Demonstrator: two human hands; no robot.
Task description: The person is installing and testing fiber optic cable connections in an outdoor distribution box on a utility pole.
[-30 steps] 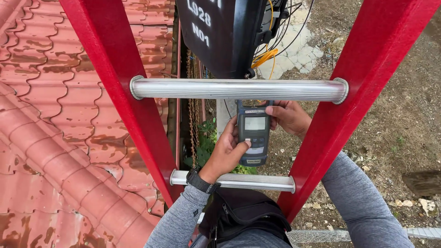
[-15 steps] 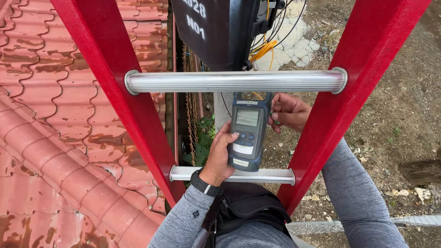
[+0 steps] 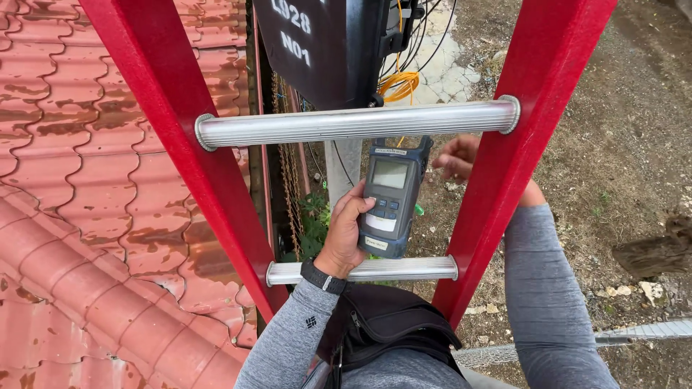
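My left hand (image 3: 347,230) grips a grey handheld meter (image 3: 391,196) with a small screen and buttons, holding it upright between two aluminium rungs of a red ladder (image 3: 180,137). My right hand (image 3: 455,156) hovers at the meter's top right, beside the right rail, fingers curled and blurred; whether it pinches something is unclear. A black box (image 3: 324,43) with yellow and black cables (image 3: 398,83) hangs just above the upper rung (image 3: 357,122).
Red clay roof tiles (image 3: 86,202) fill the left. A rusty chain (image 3: 286,173) and grey pole (image 3: 344,166) run down behind the ladder. A black bag (image 3: 389,324) hangs at my waist. Bare ground (image 3: 627,180) lies far below on the right.
My left hand has raised the meter toward the upper rung. My right hand has moved up and right, away from the meter's side toward the right rail.
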